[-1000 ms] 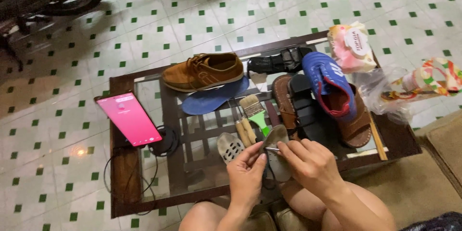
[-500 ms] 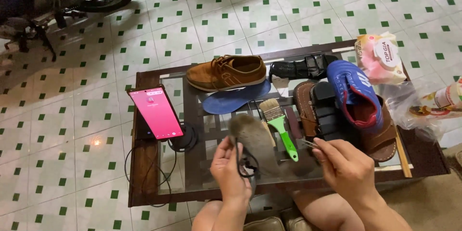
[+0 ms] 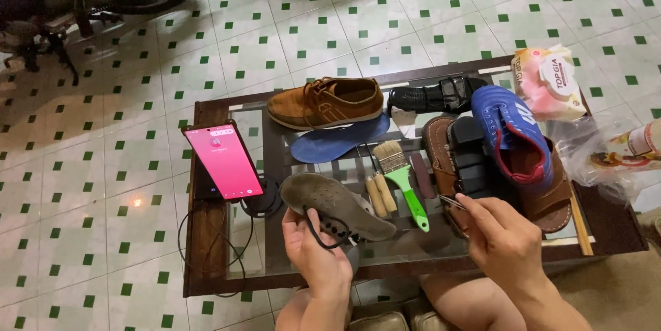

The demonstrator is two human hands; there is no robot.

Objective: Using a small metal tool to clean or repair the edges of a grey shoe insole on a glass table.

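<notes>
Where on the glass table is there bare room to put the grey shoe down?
Bare glass shows between the pink-screen phone and the brown shoe, and along the near edge of the table, left of the left hand holding the grey shoe. The right half is crowded: green-handled brush, sandals, blue shoe, beside the right hand.

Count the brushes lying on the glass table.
1: a green-handled paintbrush lies mid-table, just right of the grey shoe in the left hand. Others may be hidden under the footwear.
</notes>
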